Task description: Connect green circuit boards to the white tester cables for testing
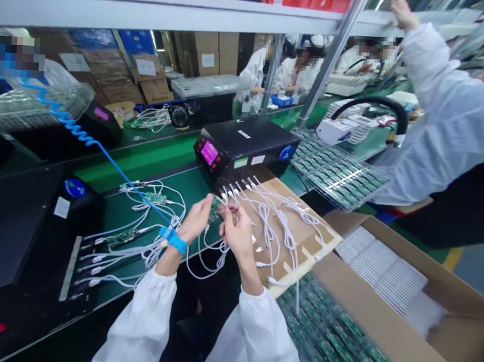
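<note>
One green PCB (pixel 214 209) sits approx. mid-frame, pinched on its L side by nearly closed fingers of the L hand (pixel 196 221); blue strap (pixel 173 240) on that wrist. Fingers of the R hand (pixel 238 231) bunch at its R side, can't tell what, if anything, they grip. White cables (pixel 268 229) lie coiled on cardboard (pixel 307 243), ctr-right; black box unit (pixel 265 136) w/ pink screen (pixel 209 153) behind, upper ctr.

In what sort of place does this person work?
Probably an electronics assembly or testing workshop: the left hand holds a circuit board, a black unit has a lit screen, and a nearby person wears white.
</note>
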`<state>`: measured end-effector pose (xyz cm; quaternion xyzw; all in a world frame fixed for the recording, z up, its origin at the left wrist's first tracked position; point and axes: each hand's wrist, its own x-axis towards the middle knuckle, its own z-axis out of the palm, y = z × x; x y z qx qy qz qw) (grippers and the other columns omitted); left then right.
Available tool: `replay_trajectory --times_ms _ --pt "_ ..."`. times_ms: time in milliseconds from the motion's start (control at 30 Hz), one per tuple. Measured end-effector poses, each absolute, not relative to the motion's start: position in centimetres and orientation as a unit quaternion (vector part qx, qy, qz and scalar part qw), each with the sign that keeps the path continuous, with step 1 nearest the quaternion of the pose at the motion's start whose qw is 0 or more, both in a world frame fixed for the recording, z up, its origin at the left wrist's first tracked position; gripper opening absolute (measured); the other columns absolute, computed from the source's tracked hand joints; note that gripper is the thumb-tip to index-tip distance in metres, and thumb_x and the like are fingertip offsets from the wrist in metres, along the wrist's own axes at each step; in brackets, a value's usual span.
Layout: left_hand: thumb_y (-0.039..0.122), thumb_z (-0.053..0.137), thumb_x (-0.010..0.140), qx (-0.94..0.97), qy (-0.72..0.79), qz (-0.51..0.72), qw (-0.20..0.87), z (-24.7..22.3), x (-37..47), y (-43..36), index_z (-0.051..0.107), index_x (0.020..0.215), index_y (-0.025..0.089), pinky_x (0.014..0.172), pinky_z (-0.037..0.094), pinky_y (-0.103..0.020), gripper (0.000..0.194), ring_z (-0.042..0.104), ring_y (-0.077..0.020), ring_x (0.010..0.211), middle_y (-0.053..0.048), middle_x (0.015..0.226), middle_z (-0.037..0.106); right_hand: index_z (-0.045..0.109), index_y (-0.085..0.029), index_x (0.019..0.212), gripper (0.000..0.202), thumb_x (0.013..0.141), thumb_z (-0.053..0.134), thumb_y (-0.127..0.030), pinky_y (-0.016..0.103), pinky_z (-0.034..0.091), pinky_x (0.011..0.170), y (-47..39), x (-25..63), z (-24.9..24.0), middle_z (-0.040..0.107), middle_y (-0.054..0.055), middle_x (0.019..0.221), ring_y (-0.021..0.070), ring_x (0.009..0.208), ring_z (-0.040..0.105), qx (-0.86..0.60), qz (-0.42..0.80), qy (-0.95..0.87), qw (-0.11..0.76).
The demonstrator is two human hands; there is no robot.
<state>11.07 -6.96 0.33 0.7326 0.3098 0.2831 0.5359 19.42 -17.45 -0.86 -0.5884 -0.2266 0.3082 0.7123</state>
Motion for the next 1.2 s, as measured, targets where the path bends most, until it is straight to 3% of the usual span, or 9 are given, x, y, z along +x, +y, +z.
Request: replay_trajectory --times_ms 267,367,533,733,800,933,1033,1133,1200 --pt "0.064 0.050 0.100 0.681 0.270 0.341 0.589 0.2 11.7 -9.3 0.071 0.118 0.017 0.096 0.055 -0.035 0.054 0.069 -0.0240 0.108 -0.013 0.119 0.074 0.060 -0.022 0.104 0.039 0.100 0.052 -0.061 0.022 0.035 0.035 -16.7 19.1 0.1 0.069 0.000 0.079 0.0090 0.035 0.050 -0.638 0.263 -0.315 0.651" --pt "0.061 0.047 0.103 0.685 0.282 0.384 0.551 -0.1 12.0 -9.7 0.071 0.113 0.018 0.098 0.054 -0.035 0.050 0.068 -0.0230 0.108 -0.012 0.117 0.073 0.061 -0.023 0.102 0.036 0.103 0.046 -0.055 0.025 0.049 0.051 -16.7 18.7 0.3 0.073 0.003 0.088 0.0135 0.052 0.061 -0.658 0.212 -0.339 0.638" --pt "0.065 0.046 0.102 0.575 0.365 0.489 0.545 -0.6 12.7 -8.4 0.065 0.114 0.018 0.074 0.055 -0.029 0.052 0.065 -0.0166 0.079 -0.007 0.091 0.068 0.061 -0.023 0.088 0.037 0.107 0.038 -0.046 0.031 0.055 0.078 -17.9 16.7 -0.6 0.074 0.007 0.088 0.0212 0.084 0.071 -0.689 0.167 -0.354 0.610" --pt "0.060 0.060 0.098 0.398 0.356 0.542 0.649 -0.5 13.1 -7.9 0.065 0.114 0.017 0.070 0.055 -0.024 0.046 0.066 -0.0137 0.074 -0.006 0.088 0.070 0.070 -0.020 0.116 0.032 0.104 0.048 -0.041 0.034 0.057 0.088 -18.4 14.7 -2.2 0.077 0.012 0.114 0.0252 0.104 0.074 -0.683 0.183 -0.385 0.593" --pt "0.056 0.065 0.096 0.352 0.346 0.562 0.663 0.0 13.1 -7.5 0.065 0.108 0.016 0.064 0.051 -0.023 0.041 0.063 -0.0118 0.065 -0.005 0.083 0.069 0.072 -0.019 0.114 0.032 0.104 0.047 -0.037 0.035 0.056 0.091 -18.6 14.7 -2.4 0.077 0.013 0.115 0.0253 0.103 0.074 -0.693 0.175 -0.393 0.579" --pt "0.046 0.055 0.105 0.275 0.327 0.638 0.641 2.5 11.8 -4.9 0.060 0.105 0.020 0.063 0.048 -0.020 0.027 0.058 -0.0090 0.063 0.001 0.077 0.063 0.074 -0.018 0.102 0.034 0.105 0.045 -0.035 0.033 0.056 0.079 -19.5 14.7 -2.5 0.077 0.010 0.091 0.0232 0.081 0.073 -0.722 0.170 -0.412 0.529" --pt "0.043 0.049 0.107 0.265 0.315 0.645 0.644 4.3 10.2 -4.0 0.061 0.105 0.018 0.064 0.048 -0.021 0.028 0.059 -0.0105 0.067 -0.002 0.078 0.063 0.072 -0.014 0.114 0.040 0.106 0.041 -0.037 0.030 0.052 0.059 -20.1 14.8 -2.2 0.070 0.006 0.072 0.0196 0.058 0.067 -0.742 0.222 -0.395 0.494" --pt "0.047 0.068 0.096 0.337 0.313 0.505 0.730 4.3 8.4 -6.1 0.065 0.103 0.014 0.056 0.046 -0.022 0.034 0.058 -0.0127 0.065 -0.007 0.082 0.066 0.065 -0.012 0.134 0.047 0.103 0.047 -0.043 0.027 0.039 0.040 -20.3 15.7 -1.3 0.061 -0.001 0.056 0.0174 0.038 0.054 -0.725 0.348 -0.377 0.459" --pt "0.056 0.079 0.086 0.408 0.320 0.376 0.768 3.4 7.0 -8.2 0.066 0.105 0.013 0.051 0.040 -0.021 0.048 0.051 -0.0101 0.060 -0.007 0.084 0.065 0.068 -0.015 0.130 0.048 0.101 0.051 -0.048 0.027 0.036 0.039 -20.1 17.1 -0.4 0.061 -0.002 0.054 0.0172 0.036 0.052 -0.721 0.356 -0.358 0.474"
